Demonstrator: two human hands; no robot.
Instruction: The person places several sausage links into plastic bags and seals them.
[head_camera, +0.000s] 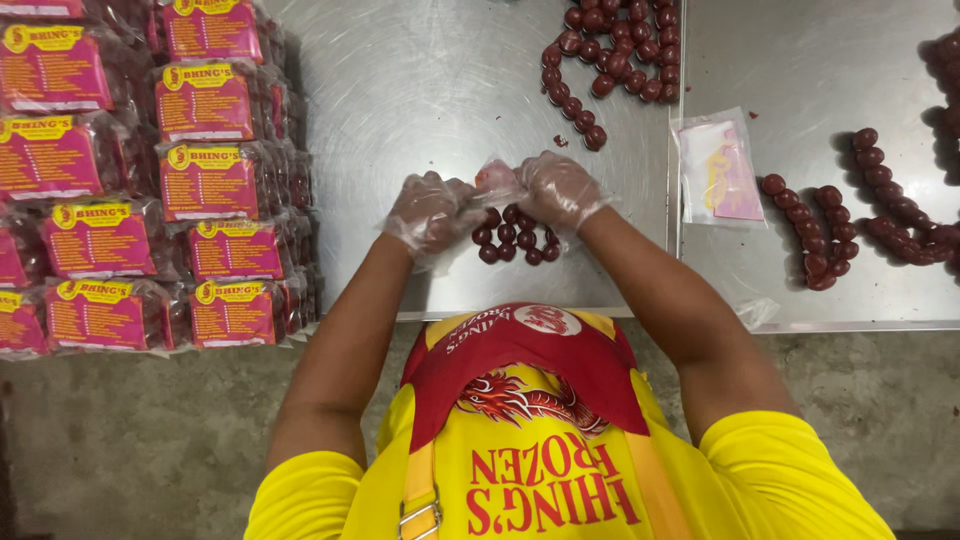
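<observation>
Both my hands wear thin clear plastic gloves. My left hand (432, 212) and my right hand (556, 188) meet over a small clear bag (497, 178) and pinch its top between them. Under the hands, a cluster of dark red round sausages (514, 238) lies inside the bag on the steel table (440, 90). My forearms reach up from a yellow shirt with a red bib.
Stacks of sealed packs with pink and yellow labels (205, 180) fill the left side. Linked strings of red sausages lie at the back (610, 55) and right (820, 235). An unfilled labelled bag (722, 168) rests on the right table. Concrete floor lies below.
</observation>
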